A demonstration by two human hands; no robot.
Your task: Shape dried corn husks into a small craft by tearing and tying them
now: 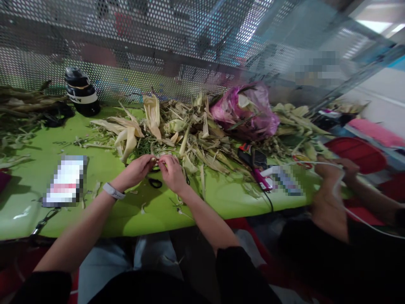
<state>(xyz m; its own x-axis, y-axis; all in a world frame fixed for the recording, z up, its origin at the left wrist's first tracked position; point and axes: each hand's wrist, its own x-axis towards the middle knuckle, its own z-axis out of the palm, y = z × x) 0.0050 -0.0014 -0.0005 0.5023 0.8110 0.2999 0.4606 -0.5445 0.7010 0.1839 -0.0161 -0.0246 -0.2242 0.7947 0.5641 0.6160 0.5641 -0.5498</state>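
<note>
My left hand (138, 169) and my right hand (172, 172) meet above the green table (133, 211), both pinched on a thin pale strip of corn husk (158, 160) held between them. A white band sits on my left wrist. Just beyond my fingers lies a big heap of corn husks (190, 135). Small black scissors (155, 182) lie on the table under my hands.
A phone (66, 180) lies at the left. A black bottle (81, 92) stands at the back left by the perforated metal wall. A pink plastic bag (245, 110) sits on the husks. Another person's arm (329, 198) rests at the right near a second phone and cables.
</note>
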